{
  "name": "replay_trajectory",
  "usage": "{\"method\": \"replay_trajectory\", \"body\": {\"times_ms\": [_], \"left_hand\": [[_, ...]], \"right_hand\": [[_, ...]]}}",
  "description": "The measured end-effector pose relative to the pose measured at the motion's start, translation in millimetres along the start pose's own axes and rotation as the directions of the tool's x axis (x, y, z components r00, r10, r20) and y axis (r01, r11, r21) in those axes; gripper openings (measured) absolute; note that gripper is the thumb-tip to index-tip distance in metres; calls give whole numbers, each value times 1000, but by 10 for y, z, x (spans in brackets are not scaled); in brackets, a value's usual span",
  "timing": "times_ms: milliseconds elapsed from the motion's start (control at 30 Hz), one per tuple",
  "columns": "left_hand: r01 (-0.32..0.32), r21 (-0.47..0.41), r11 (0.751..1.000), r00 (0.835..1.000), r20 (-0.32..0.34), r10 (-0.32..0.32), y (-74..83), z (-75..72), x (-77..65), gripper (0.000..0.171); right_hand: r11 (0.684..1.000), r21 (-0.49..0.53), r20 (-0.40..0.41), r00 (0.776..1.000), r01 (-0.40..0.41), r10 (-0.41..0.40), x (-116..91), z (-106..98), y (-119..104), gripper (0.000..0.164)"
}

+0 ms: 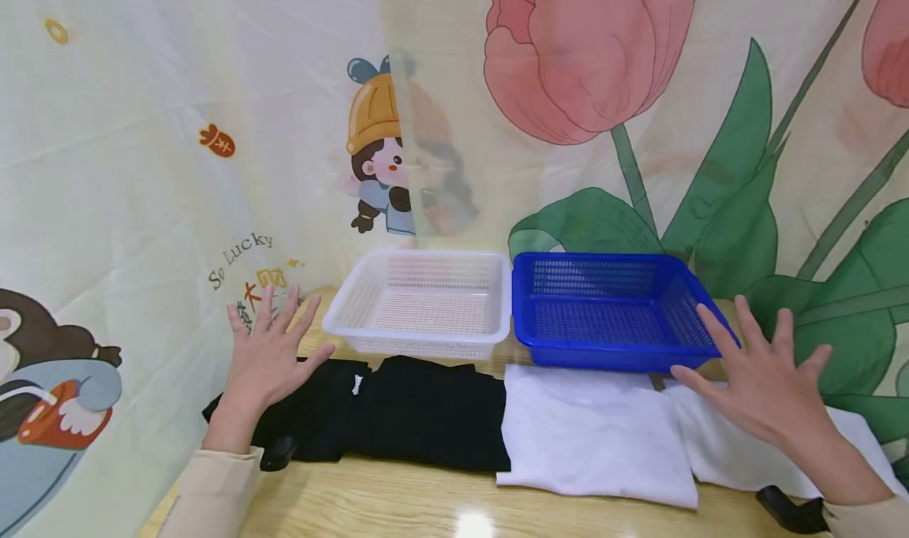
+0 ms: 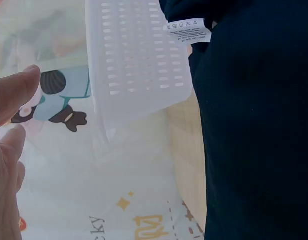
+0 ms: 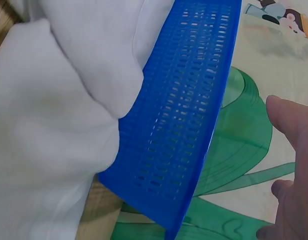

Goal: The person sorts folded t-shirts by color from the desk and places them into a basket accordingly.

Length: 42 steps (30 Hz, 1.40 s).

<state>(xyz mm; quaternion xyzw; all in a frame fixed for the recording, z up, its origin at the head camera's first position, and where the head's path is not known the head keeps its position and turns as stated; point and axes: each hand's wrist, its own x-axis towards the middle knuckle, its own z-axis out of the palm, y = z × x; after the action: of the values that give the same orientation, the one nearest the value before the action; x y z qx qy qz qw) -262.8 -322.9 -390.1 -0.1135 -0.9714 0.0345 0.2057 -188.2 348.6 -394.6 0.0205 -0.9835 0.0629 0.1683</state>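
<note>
My left hand (image 1: 268, 362), fingers spread wide, hovers over the far-left folded black garment (image 1: 319, 420) and holds nothing. A second black garment (image 1: 433, 412) lies beside it; a white care label (image 2: 190, 31) shows in the left wrist view. My right hand (image 1: 770, 392) is also spread and bare, above the far-right white garment (image 1: 731, 435). Left of that lies another folded white garment (image 1: 596, 435). Behind the clothes stand a white plastic basket (image 1: 419, 338) and a blue plastic basket (image 1: 618, 358), side by side, with nothing visible inside either.
The clothes and baskets rest on a light wooden table (image 1: 398, 495). A printed cloth (image 1: 284, 88) with tulips and cartoon figures hangs right behind the baskets and along the left side. Dark wrist-mounted devices (image 1: 791, 510) sit at both wrists.
</note>
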Motion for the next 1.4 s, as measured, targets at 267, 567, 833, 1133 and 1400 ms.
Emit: {"method": "replay_trajectory", "body": {"times_ms": [267, 567, 833, 1133, 1400], "left_hand": [[-4, 7, 1000, 1000, -12, 4, 66, -46, 43, 90], [-13, -109, 994, 1000, 1, 13, 72, -148, 121, 90], [-42, -275, 960, 995, 73, 65, 101, -220, 52, 86], [-9, -477, 879, 977, 182, 109, 166, -208, -104, 78], [63, -633, 772, 956, 260, 135, 171, -36, -172, 70]], "right_hand": [[997, 43, -53, 996, 68, -66, 64, -77, -247, 107], [971, 224, 42, 995, 84, -96, 178, -227, -621, 105], [890, 448, 143, 976, 84, -164, 222, -313, -964, 101], [760, 649, 216, 950, 31, -224, 178, -200, -1256, 91], [608, 777, 387, 887, -165, -253, 157, -5, -1483, 86]]}}
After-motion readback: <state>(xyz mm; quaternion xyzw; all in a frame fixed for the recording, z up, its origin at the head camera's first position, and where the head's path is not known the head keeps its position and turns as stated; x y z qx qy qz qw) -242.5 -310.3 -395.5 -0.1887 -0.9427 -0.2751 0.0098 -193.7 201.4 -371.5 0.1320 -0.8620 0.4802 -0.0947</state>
